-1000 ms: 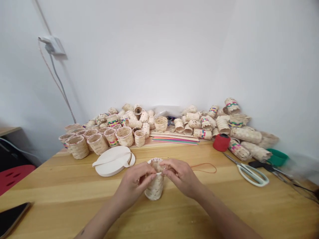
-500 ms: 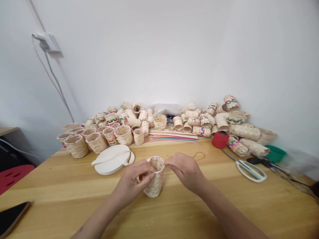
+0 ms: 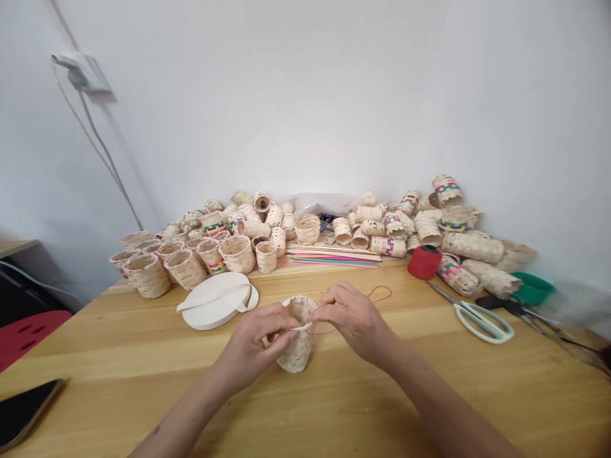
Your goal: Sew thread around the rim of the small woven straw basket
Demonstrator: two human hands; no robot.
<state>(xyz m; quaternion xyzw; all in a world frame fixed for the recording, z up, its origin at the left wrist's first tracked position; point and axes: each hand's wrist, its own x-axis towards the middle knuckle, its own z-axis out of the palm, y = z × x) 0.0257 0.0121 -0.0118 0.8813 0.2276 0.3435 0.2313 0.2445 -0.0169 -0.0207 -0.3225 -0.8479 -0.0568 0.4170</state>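
Observation:
A small woven basket (image 3: 296, 353) stands upright on the table between my hands, its rim overcast with reddish stitching. My left hand (image 3: 255, 340) is closed on the near left of that rim, thumb outside and fingertips at the edge. At the rim's right side my right hand (image 3: 351, 318) is pinched shut; whatever sits in its fingertips is too small to make out. An orange-red thread (image 3: 326, 333) runs from the rim beneath my right hand, and a loop of thread lies on the table behind it.
Finished-rim baskets (image 3: 184, 270) stand at the left, before a heap of woven cylinders. A roll of white tape (image 3: 214, 305) lies nearer. Coloured strips (image 3: 334, 259) lie at the back. To the right are a red thread spool (image 3: 424, 262) and scissors (image 3: 482, 323); a phone (image 3: 26, 410) is front left.
My right hand has shifted slightly, its fingertips now lower and closer over the basket's right rim. My left hand keeps its hold. The whole view has tilted a little.

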